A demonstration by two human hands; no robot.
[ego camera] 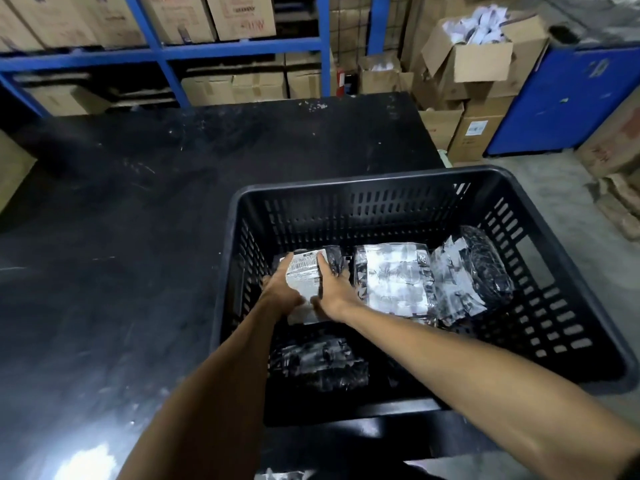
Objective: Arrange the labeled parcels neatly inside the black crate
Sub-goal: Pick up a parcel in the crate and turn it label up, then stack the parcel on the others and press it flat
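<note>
The black slatted crate (363, 188) stands on the right side of a black table. Inside its far left corner, both my hands hold one labeled parcel (304, 275), black plastic with a white barcode label facing up. My left hand (278, 289) grips its left edge and my right hand (334, 289) grips its right edge. Two more parcels lie in a row to the right: a middle parcel (394, 278) and a right parcel (474, 271) leaning against the crate wall. Another parcel (318, 362) lies near the crate's front left.
The black table top (138, 220) stretches to the left and behind the crate. Blue shelving (242, 50) with cardboard boxes fills the back. Open cardboard boxes (478, 60) and a blue cabinet (568, 98) stand at the back right, on a grey floor.
</note>
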